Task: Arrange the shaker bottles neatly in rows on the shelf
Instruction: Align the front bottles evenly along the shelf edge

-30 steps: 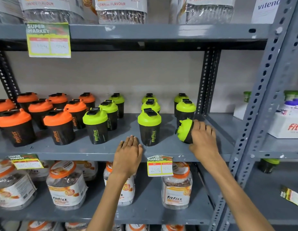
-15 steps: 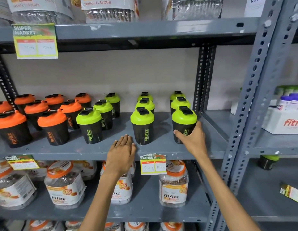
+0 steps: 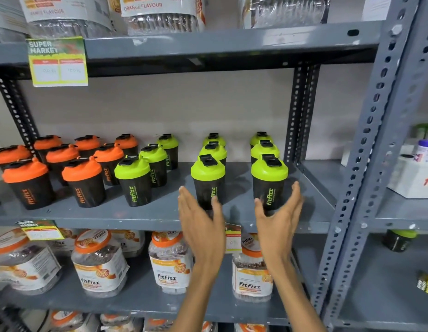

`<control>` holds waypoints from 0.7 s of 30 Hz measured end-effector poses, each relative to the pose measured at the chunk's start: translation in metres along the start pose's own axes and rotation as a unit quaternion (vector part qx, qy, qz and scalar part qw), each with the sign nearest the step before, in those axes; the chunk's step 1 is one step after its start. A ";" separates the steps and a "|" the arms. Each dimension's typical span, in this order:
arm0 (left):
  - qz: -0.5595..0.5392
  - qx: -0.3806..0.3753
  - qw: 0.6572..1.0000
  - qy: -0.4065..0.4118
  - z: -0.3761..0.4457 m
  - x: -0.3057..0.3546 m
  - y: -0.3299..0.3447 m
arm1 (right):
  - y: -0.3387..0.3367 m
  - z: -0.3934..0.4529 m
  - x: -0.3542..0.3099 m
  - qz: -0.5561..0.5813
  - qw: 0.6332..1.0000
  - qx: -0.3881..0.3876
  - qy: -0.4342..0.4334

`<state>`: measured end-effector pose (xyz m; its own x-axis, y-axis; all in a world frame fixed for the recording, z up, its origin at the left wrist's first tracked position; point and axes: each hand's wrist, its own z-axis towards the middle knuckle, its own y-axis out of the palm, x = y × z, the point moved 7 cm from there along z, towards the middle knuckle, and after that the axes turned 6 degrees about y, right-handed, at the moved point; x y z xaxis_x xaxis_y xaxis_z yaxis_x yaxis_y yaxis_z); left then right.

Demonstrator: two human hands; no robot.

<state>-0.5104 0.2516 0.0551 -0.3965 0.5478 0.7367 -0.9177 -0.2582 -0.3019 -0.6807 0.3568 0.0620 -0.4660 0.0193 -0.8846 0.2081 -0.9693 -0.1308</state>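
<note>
Black shaker bottles stand upright in rows on the grey middle shelf: orange-lidded ones at the left, green-lidded ones to the right. The front right green-lidded shaker stands just beyond my right hand, whose thumb and fingers are spread on either side of its base without gripping it. In front of the neighbouring green-lidded shaker is my left hand, open with fingers straight, its fingertips at the bottle's base.
Clear jars with orange lids fill the shelf below, behind two price tags. Large jars sit on the top shelf. A perforated grey upright bounds the bay on the right, with white boxes beyond it.
The right hand stood the tilted green-lidded shaker upright at the row's front, then let go. The left hand lifted off the shelf edge and rose toward the middle shaker.
</note>
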 end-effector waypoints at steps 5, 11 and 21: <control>-0.047 0.006 0.997 -0.063 0.016 0.026 0.038 | 0.029 0.009 -0.005 -0.052 0.998 -0.021 0.020; -0.041 0.014 0.996 -0.080 0.018 0.013 0.044 | 0.034 0.020 -0.003 -0.084 0.996 -0.033 0.020; -0.093 -0.091 0.992 -0.003 0.025 0.001 0.047 | 0.027 0.022 0.002 -0.033 0.997 -0.060 0.023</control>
<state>-0.5535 0.2200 0.0569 -0.2212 0.5682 0.7926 -0.9643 -0.0064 -0.2646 -0.6954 0.3257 0.0666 -0.4421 0.0962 -0.8918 0.2818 -0.9290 -0.2400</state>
